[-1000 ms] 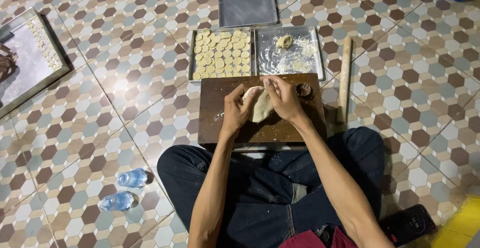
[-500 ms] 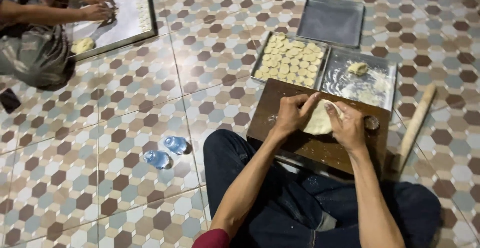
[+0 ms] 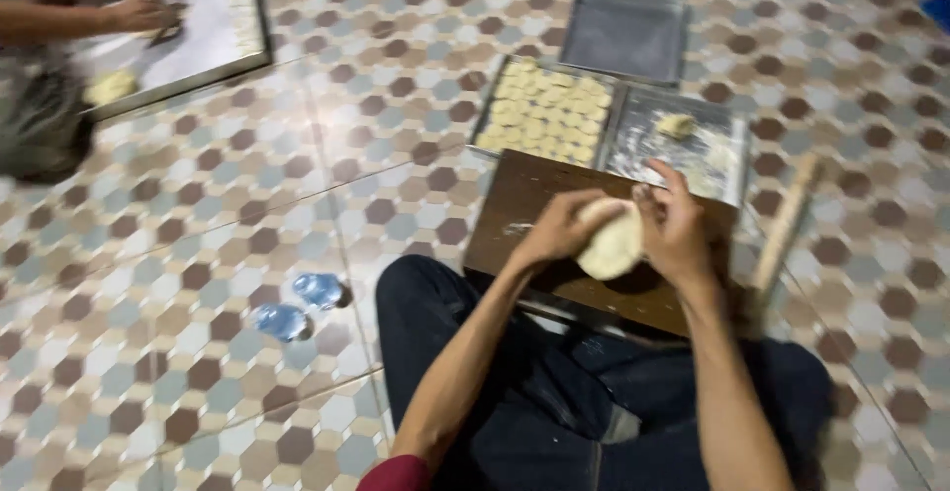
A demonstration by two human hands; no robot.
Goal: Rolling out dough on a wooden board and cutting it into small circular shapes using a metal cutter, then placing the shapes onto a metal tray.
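two water bottles lie on the tiled floor.

Home kitchen floor — dough trays.

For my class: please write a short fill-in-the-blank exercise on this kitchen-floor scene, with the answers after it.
1. Both hands, left hand and right hand, hold a flat piece of ____.
2. They work above a brown wooden ____.
3. The rolling pin lies on the person's ____ side.
4. The tray of cut pieces is ____ in shape.

Answers: dough; board; right; rectangular.
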